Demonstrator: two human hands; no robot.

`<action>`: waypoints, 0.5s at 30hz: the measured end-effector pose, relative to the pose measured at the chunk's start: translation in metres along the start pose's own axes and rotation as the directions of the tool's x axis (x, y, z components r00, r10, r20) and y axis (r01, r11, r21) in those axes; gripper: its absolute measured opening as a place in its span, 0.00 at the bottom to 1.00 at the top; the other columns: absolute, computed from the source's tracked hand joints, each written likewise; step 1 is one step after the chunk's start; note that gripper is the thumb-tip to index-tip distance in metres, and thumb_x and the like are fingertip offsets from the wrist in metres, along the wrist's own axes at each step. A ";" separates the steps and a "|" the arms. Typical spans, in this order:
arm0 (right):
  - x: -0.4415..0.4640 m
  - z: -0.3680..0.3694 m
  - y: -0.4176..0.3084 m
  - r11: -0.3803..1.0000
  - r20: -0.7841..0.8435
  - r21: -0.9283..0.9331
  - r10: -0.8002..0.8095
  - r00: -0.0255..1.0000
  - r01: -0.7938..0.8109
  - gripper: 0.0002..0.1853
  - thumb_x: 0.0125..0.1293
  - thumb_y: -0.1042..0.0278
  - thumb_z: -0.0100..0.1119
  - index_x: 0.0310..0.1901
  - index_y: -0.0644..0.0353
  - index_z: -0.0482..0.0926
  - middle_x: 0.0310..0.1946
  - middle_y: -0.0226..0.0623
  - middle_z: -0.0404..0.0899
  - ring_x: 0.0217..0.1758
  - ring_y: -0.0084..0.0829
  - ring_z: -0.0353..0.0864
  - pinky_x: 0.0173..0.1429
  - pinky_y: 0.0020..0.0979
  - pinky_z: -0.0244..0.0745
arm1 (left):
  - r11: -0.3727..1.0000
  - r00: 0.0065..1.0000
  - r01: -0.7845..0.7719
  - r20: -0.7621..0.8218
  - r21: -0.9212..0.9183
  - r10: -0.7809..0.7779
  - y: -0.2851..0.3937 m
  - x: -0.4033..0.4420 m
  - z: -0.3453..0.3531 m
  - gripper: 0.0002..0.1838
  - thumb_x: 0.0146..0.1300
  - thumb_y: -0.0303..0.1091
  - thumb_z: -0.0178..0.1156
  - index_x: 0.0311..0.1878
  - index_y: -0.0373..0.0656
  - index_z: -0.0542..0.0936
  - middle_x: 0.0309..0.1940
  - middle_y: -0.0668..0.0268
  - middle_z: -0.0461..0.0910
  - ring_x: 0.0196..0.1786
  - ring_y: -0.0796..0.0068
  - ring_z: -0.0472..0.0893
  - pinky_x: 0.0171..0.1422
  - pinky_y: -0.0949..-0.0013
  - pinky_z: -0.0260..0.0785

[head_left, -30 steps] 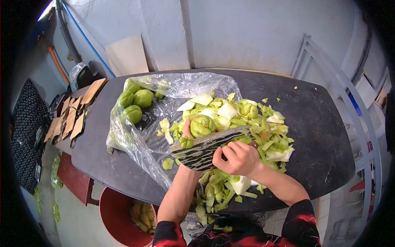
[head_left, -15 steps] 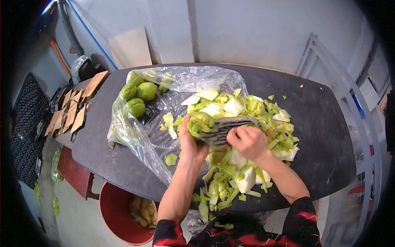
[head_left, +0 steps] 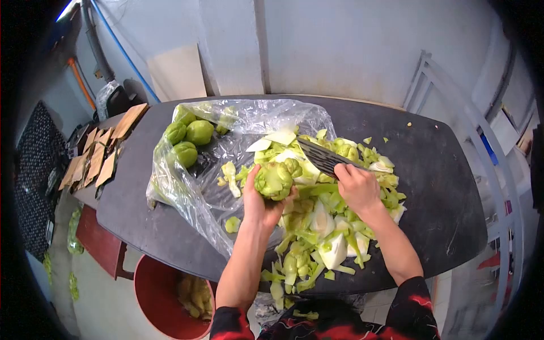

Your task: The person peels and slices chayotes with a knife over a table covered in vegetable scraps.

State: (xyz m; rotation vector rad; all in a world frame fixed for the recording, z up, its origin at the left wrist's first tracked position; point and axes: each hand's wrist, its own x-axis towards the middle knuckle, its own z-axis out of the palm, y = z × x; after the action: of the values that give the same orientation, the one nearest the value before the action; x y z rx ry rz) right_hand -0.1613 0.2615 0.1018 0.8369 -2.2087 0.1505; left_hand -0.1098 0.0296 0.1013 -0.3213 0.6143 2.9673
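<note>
My left hand [head_left: 262, 205] holds a green chayote [head_left: 274, 180] with a pale cut patch facing up. My right hand [head_left: 358, 186] is closed on the handle of a wide knife [head_left: 324, 158] with a dark striped blade, which points up and left, apart from the chayote. Beneath and around both hands lies a pile of green peelings [head_left: 306, 252] and white chunks [head_left: 333, 249]. Several whole chayotes [head_left: 199, 132] rest in a clear plastic bag [head_left: 195, 201] at the left.
The dark table [head_left: 436, 198] has a rounded edge. Below its front left edge stands a red bin [head_left: 156, 300] with pale pieces inside. Cardboard pieces [head_left: 97, 158] lie at the far left, and a grey metal railing [head_left: 470, 107] stands at the right.
The knife has come off the chayote and moved up and right, its blade now angled upward. The chayote has turned in my left hand, showing a pale cut surface.
</note>
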 end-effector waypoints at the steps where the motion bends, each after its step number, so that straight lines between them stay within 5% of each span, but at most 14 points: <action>1: -0.001 -0.010 -0.006 0.999 0.000 0.037 0.006 1.000 -0.006 0.05 0.60 0.76 0.58 0.38 0.59 0.74 0.24 0.36 0.79 0.24 0.34 0.84 0.23 0.35 0.78 | 1.000 1.000 0.002 -0.013 -0.006 -0.002 -0.001 0.000 -0.002 0.23 0.70 0.54 0.53 0.56 0.45 0.76 0.50 0.59 0.80 0.47 0.62 0.79 0.46 0.55 0.77; 4: -0.005 -0.017 -0.017 0.994 0.013 0.099 0.044 0.999 -0.046 0.07 0.58 0.77 0.60 0.37 0.58 0.73 0.25 0.36 0.79 0.26 0.36 0.85 0.28 0.36 0.80 | 0.952 0.971 -0.204 -0.074 0.228 0.226 -0.001 0.007 -0.003 0.20 0.73 0.48 0.55 0.57 0.44 0.74 0.53 0.57 0.79 0.56 0.57 0.79 0.56 0.43 0.77; 9: -0.009 -0.021 -0.015 0.986 0.039 0.128 0.098 0.994 -0.103 0.08 0.57 0.77 0.60 0.35 0.57 0.72 0.25 0.35 0.78 0.28 0.38 0.85 0.30 0.38 0.81 | 0.964 0.977 -0.191 -0.063 0.183 0.205 0.011 0.011 -0.014 0.22 0.73 0.46 0.54 0.62 0.41 0.71 0.59 0.54 0.76 0.60 0.55 0.77 0.62 0.35 0.72; 11: -0.010 -0.026 -0.014 0.980 0.049 0.149 0.124 0.991 -0.130 0.08 0.57 0.76 0.61 0.35 0.56 0.71 0.25 0.35 0.78 0.29 0.38 0.85 0.30 0.38 0.80 | 0.988 0.986 -0.155 0.061 -0.006 0.155 0.018 0.001 -0.010 0.22 0.73 0.43 0.54 0.63 0.41 0.70 0.62 0.52 0.74 0.63 0.51 0.75 0.64 0.33 0.70; 15: -0.011 -0.035 -0.019 0.983 0.016 0.157 0.098 0.995 -0.099 0.09 0.55 0.76 0.62 0.34 0.55 0.71 0.24 0.34 0.78 0.28 0.37 0.84 0.29 0.37 0.79 | 0.958 0.960 -0.279 0.042 0.062 0.277 0.020 -0.004 -0.002 0.24 0.72 0.42 0.54 0.64 0.36 0.69 0.63 0.50 0.73 0.67 0.47 0.73 0.68 0.29 0.66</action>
State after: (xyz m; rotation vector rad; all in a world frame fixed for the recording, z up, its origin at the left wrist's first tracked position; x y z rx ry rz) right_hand -0.1224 0.2645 0.1161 0.8140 -2.2693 0.3746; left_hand -0.1078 0.0100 0.1081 -0.1939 0.8161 3.1997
